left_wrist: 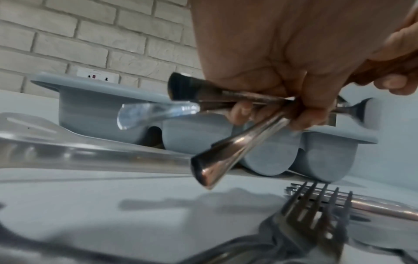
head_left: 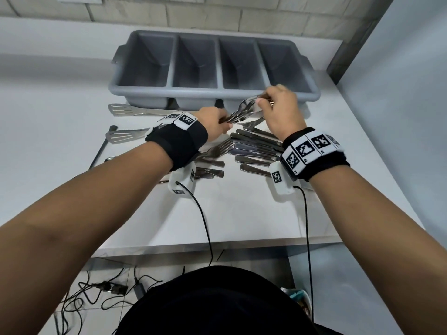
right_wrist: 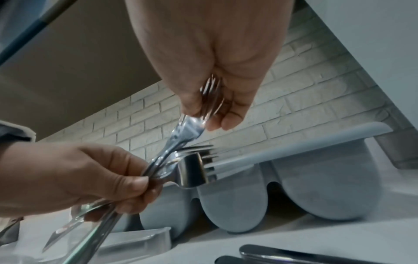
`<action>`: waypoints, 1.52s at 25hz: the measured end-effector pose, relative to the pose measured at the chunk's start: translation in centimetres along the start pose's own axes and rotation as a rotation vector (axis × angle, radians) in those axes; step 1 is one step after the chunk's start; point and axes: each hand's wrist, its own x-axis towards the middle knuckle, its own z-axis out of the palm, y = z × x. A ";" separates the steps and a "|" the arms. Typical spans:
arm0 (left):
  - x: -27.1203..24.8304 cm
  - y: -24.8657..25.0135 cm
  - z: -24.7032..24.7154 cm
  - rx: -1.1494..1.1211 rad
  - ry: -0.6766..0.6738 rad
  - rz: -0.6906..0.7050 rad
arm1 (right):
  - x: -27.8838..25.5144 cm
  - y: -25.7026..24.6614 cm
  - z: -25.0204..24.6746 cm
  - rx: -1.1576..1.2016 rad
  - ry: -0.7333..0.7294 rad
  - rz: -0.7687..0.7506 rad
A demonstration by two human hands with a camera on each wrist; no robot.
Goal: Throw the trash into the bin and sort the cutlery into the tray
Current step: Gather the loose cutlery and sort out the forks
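A bundle of steel forks [head_left: 244,112] hangs just in front of the grey four-compartment tray [head_left: 193,93], above the white table. My left hand [head_left: 223,122] grips the bundle by its handles [left_wrist: 239,100]. My right hand [head_left: 262,101] pinches the fork heads [right_wrist: 192,128] from above. In the right wrist view one fork [right_wrist: 194,167] points its tines at the tray wall [right_wrist: 316,178]. All the tray's compartments look empty. Under my hands lie more forks [head_left: 215,151] and a row of knives [head_left: 256,146].
Two slotted spatulas [head_left: 130,110] [head_left: 125,135] and a black-handled utensil [head_left: 101,148] lie left of the pile. A clear plastic piece [left_wrist: 153,114] shows by my left hand. A brick wall stands behind the tray, and a grey wall borders the table's right side.
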 end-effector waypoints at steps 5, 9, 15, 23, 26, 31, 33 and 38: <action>-0.6 -0.2 -1.2 0.119 0.054 0.105 | -0.1 0.2 -0.1 0.280 0.176 0.103; -1.1 -2.4 -2.4 -0.300 0.136 0.024 | -1.2 0.4 2.0 0.263 0.008 0.265; -3.0 -6.0 -3.1 -0.300 0.093 -0.076 | -2.0 -1.6 6.4 -0.041 -0.500 0.292; -3.8 -8.4 -2.4 -0.134 0.112 -0.100 | -0.9 -2.0 6.9 0.131 -0.304 0.456; -3.2 -7.2 -2.2 -0.185 0.140 -0.067 | -0.1 -1.5 6.0 0.248 -0.176 0.399; -0.6 -4.3 -2.4 -0.327 0.117 -0.004 | 0.2 -2.4 3.3 0.313 0.010 0.181; -0.1 -2.8 -2.5 -0.437 0.079 0.048 | 0.1 -2.5 2.3 0.343 0.050 0.139; -1.1 -0.4 -1.3 -0.691 -0.112 0.044 | 0.0 -2.9 -0.1 0.350 0.147 0.105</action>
